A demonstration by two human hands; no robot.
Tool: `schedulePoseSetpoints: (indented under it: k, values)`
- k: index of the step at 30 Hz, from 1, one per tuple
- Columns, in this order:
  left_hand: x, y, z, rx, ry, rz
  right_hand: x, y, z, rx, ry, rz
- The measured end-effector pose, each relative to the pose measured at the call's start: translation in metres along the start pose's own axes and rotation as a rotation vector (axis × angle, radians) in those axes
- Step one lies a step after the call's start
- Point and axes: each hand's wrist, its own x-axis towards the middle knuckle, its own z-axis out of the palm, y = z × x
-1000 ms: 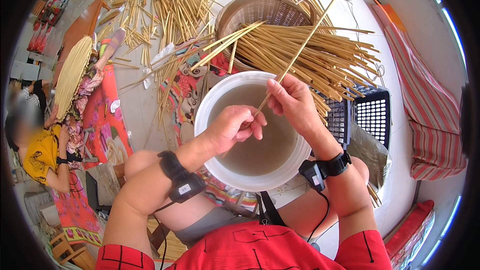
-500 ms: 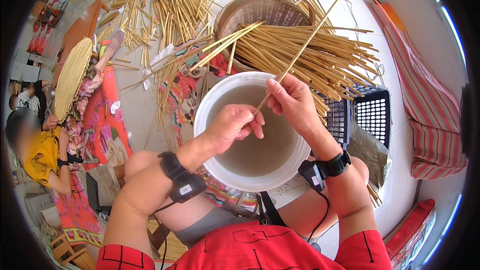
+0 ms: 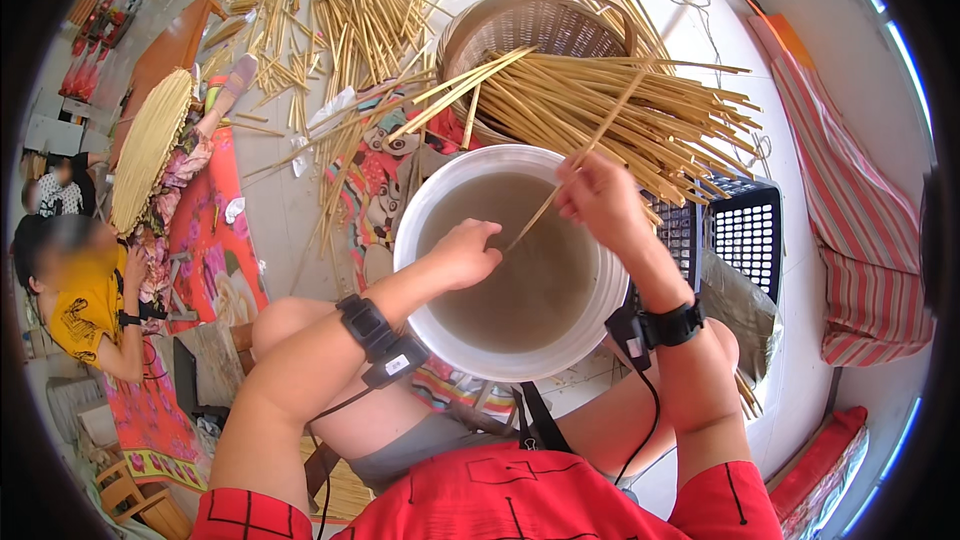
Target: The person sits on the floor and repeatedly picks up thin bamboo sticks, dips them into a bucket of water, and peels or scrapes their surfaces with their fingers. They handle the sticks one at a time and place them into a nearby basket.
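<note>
Over a white plastic bucket point(image 3: 420, 315) of murky water point(image 3: 515, 295), my right hand point(image 3: 603, 202) pinches a long straw-coloured stalk point(image 3: 612, 118). The stalk slants up to the far right, its upper end smeared by motion. Its lower end points down at the water, close beside the fingers of my left hand point(image 3: 463, 254). That hand is back side up, its fingers curled and partly hidden; whether anything is in them does not show. Behind the bucket, a big pile of similar stalks point(image 3: 590, 105) rests against a wicker basket point(image 3: 540, 25) with a handle.
A dark plastic crate point(image 3: 745, 230) stands right of the bucket. More stalks point(image 3: 360, 15) lie in bundles on the tiled floor. At far left a person in yellow point(image 3: 90, 310) sits by a round woven straw piece point(image 3: 152, 150). Striped cloth point(image 3: 850, 200) hangs on the right.
My left hand has come away from its grip on the stalk and turned back side up, lower over the water. The right hand has moved slightly right and down with the stalk.
</note>
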Motion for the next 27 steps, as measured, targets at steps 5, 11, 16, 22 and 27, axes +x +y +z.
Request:
schedulePoseSetpoints:
  k: [5, 11, 16, 22, 27]
  values:
    - [0.003, -0.005, -0.001, 0.028, 0.059, -0.021, 0.013, 0.04, 0.014, -0.469, 0.072, -0.258]
    - [0.005, 0.001, -0.004, 0.005, 0.077, -0.03, 0.008, 0.085, 0.034, -0.797, -0.466, -0.199]
    - [0.008, -0.006, 0.0, -0.264, 0.11, 0.185, 0.009, 0.034, 0.02, -0.117, -0.471, 0.033]
    - [0.003, 0.021, -0.007, -0.544, 0.046, 0.19, 0.004, -0.007, 0.004, -0.002, -0.427, -0.112]
    - [-0.002, 0.028, -0.009, -0.375, 0.045, 0.233, 0.004, -0.011, -0.003, 0.045, -0.194, -0.245]
